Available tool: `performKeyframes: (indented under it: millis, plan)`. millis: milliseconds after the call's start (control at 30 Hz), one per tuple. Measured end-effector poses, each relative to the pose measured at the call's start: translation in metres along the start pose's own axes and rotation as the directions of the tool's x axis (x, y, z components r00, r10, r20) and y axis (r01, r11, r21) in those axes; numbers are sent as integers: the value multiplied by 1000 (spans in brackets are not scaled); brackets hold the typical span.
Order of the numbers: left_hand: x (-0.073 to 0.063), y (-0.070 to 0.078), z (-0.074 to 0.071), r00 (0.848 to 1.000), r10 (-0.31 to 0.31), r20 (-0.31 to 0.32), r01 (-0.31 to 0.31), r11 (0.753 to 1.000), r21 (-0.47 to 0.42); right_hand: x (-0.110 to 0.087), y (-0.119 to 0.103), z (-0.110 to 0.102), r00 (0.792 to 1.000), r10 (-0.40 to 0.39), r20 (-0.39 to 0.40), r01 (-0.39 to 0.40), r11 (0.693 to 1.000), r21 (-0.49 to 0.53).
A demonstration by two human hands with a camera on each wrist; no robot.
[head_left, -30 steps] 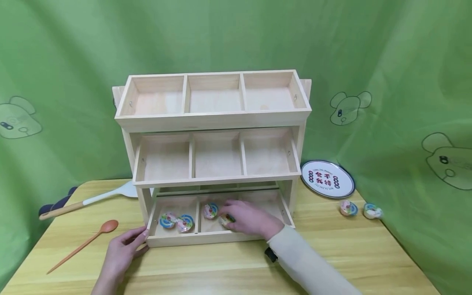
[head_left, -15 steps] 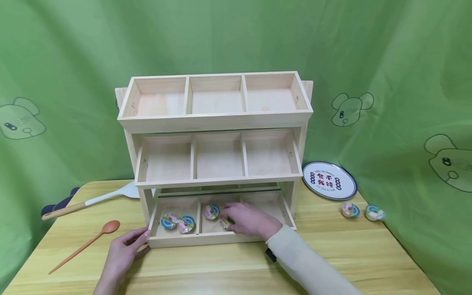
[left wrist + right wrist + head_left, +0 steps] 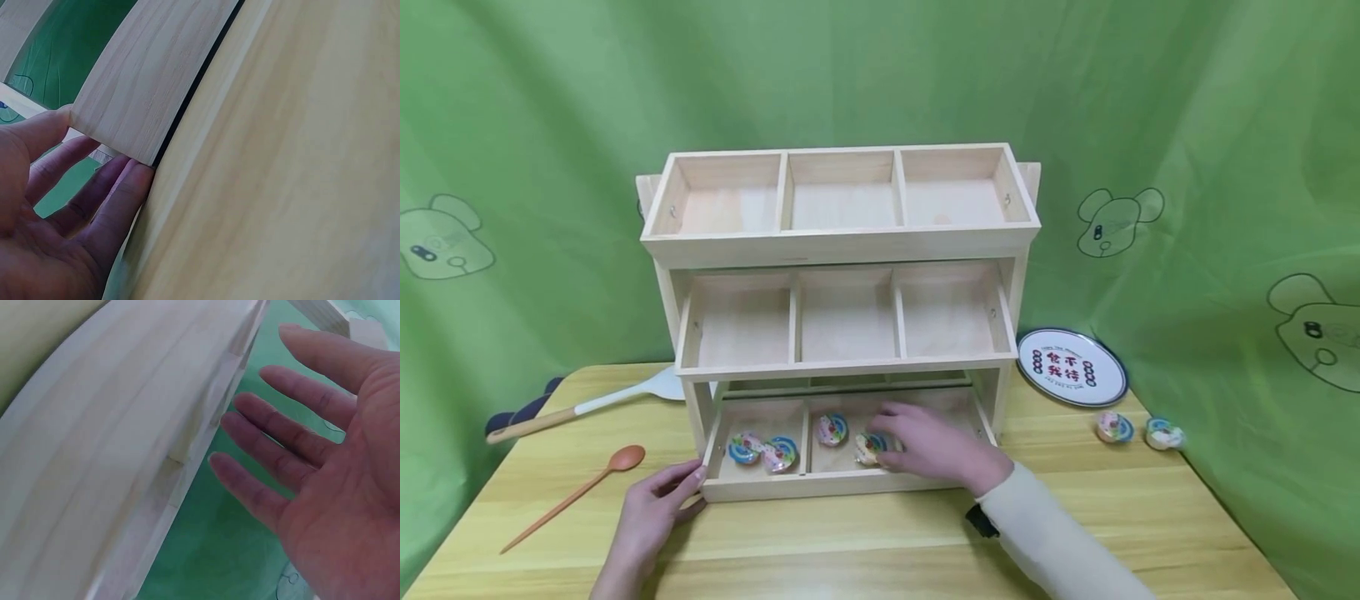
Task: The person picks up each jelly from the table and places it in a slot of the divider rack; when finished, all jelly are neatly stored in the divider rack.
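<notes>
A three-tier wooden rack [image 3: 842, 247] stands on the table, each tier split into three compartments. My left hand [image 3: 651, 510] holds the front left corner of the bottom tray [image 3: 752, 489]; in the left wrist view, thumb and fingers span the end of its front board [image 3: 150, 75]. Over the bottom tray's right side is my right hand [image 3: 934, 446], fingertips beside a jelly cup [image 3: 868, 448] in the middle compartment. The right wrist view shows its fingers spread, with nothing in the palm. Another jelly cup [image 3: 831, 430] shares that compartment. Two jelly cups [image 3: 779, 454] lie in the left one.
On the table's right side, two jelly cups [image 3: 1115, 427] lie near an oval plate [image 3: 1072, 396] with red writing. To the left are a white spatula [image 3: 625, 395] with a wooden handle and an orange-brown spoon [image 3: 627, 457]. A green curtain [image 3: 850, 75] surrounds the table.
My right hand has let go of the jelly cup in the middle compartment and drawn back a little to the right, its fingers spreading. My left hand stays at the tray corner.
</notes>
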State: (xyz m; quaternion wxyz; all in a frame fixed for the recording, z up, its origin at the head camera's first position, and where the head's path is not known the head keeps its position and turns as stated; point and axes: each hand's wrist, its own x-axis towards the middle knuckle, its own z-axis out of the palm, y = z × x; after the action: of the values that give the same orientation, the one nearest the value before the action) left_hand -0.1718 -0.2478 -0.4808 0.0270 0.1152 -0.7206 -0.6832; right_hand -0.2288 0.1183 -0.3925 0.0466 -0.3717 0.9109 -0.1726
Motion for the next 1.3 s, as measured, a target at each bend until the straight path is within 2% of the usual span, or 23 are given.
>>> performKeyframes:
  millis: [167, 300, 633, 900, 1167, 1300]
  plan:
    - [0, 1, 1, 1000, -3, 5, 3, 1000, -1, -16, 2, -6, 998, -41, -45, 39, 998, -48]
    - [0, 2, 0, 1000, 0, 4, 0, 1000, 2, -28, 3, -12, 997, -38, -69, 37, 999, -13]
    - [3, 0, 1, 1000, 3, 5, -3, 1000, -5, -67, 15, -23, 995, 39, -95, -40, 999, -8]
    - [0, 0, 0, 1000, 3, 1, -3, 1000, 4, -87, 25, -25, 987, 68, -147, -70, 997, -14]
    - [-1, 1, 0, 1000, -10, -8, 10, 1000, 5, -107, 38, -31, 969, 169, -180, -173, 985, -6]
    - [-1, 2, 0, 1000, -3, -4, 3, 1000, 1, -116, 47, -33, 959, 193, -210, -200, 980, -15]
